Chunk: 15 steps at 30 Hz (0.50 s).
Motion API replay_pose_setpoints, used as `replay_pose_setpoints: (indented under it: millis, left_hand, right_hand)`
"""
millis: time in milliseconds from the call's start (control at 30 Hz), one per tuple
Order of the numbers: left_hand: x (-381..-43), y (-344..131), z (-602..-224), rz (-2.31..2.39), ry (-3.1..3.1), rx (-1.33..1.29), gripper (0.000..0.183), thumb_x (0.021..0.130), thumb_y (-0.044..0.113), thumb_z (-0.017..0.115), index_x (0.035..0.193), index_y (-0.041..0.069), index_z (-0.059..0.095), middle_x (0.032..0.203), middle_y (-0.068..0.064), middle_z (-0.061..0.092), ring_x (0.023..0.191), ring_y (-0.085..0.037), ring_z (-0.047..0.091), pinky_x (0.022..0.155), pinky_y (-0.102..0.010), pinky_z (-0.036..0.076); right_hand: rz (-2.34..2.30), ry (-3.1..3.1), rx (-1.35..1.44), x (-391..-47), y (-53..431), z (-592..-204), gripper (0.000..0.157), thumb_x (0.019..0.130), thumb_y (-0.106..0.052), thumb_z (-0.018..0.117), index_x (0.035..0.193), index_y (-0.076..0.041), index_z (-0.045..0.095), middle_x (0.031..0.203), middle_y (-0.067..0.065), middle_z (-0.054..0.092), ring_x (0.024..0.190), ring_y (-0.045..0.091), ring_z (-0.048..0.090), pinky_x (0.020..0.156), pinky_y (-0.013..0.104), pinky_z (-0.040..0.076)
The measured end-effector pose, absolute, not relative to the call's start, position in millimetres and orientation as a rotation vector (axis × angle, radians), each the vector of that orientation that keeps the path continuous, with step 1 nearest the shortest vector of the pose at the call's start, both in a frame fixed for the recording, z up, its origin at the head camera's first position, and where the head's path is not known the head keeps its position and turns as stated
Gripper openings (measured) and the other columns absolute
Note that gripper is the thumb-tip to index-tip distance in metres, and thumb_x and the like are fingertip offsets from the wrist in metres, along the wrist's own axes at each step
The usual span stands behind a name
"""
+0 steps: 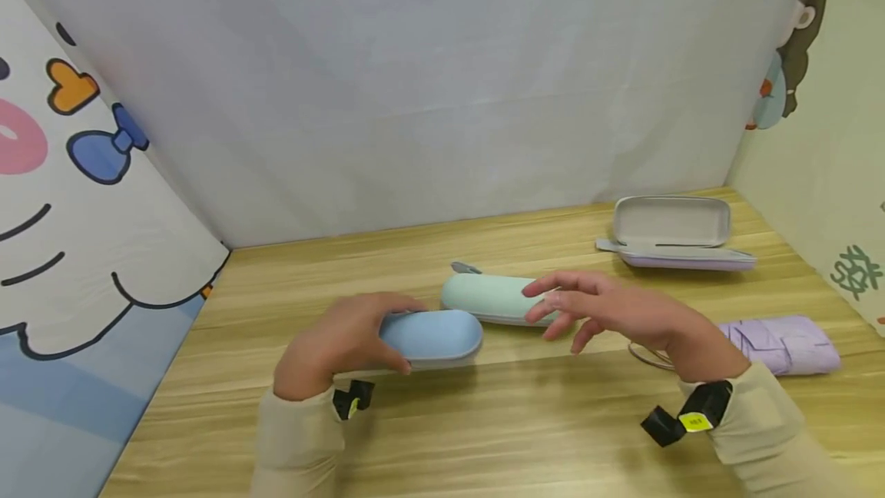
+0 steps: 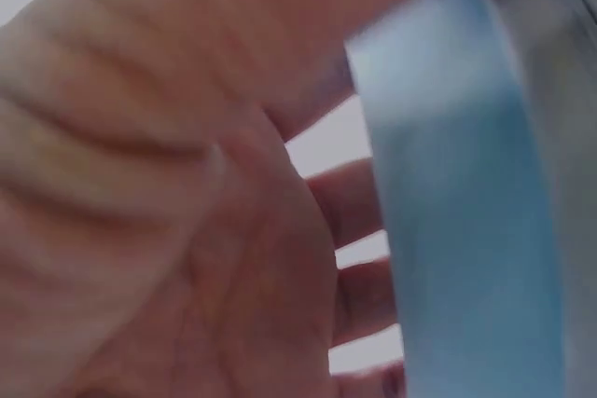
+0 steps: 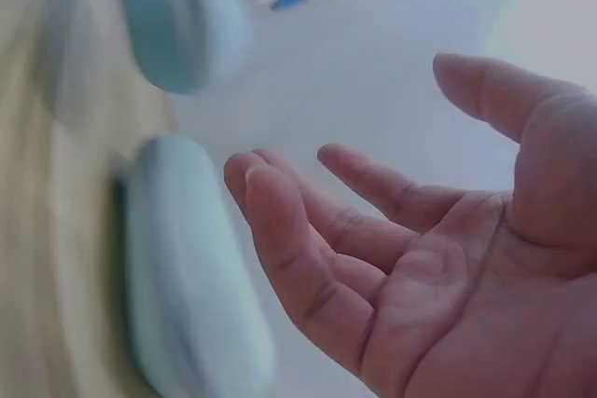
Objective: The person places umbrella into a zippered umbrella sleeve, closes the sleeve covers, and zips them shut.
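Holding: left hand (image 1: 339, 336), grip clamped on the blue case (image 1: 435, 335), just near-left of the mint case (image 1: 485, 296).
Right hand (image 1: 620, 309): grip apart, by the mint case's right end.
Far right on the surface (image 1: 525, 433): open lilac case (image 1: 672, 224); nearer, folded lilac bundle (image 1: 795, 346).

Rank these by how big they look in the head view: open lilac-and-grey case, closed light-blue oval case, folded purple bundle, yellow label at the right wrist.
1. Open case
2. Blue case and purple bundle: too alike to rank
3. Yellow label
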<state>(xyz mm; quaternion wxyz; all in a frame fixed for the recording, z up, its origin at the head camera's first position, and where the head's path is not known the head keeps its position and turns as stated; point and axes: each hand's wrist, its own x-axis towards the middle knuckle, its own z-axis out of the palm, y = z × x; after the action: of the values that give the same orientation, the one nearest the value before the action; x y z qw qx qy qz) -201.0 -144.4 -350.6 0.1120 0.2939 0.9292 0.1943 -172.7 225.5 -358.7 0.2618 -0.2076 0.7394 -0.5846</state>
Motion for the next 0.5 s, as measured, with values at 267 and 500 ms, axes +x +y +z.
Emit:
replay_pose_setpoints:
  millis: [267, 500]
  left_hand:
    - [-214, -194, -360, 0.539, 2.747, 0.553, 0.076, 0.068, 0.017, 0.098, 0.138, 0.016, 0.066, 0.137, -0.016, 0.063, 0.116, -0.036, 0.061, 0.091, -0.054, 0.05]
    - [-219, -225, -370, 0.543, 2.762, 0.406, 0.075, 0.069, 0.01, 0.096, 0.137, 0.013, 0.064, 0.138, -0.021, 0.061, 0.117, -0.04, 0.06, 0.089, -0.057, 0.05]
  right_hand:
    - [-1.641, 2.289, -0.489, -175, 270, -340, 0.039, 0.112, -0.025, 0.048, 0.143, -0.002, 0.053, 0.13, 0.015, 0.064, 0.11, 0.031, 0.067, 0.085, 0.037, 0.057]
    - [-1.153, 2.901, -0.146, -187, 322, -355, 0.05, 0.111, -0.033, 0.048, 0.145, 0.003, 0.049, 0.138, 0.029, 0.054, 0.126, 0.045, 0.051, 0.098, 0.053, 0.047]
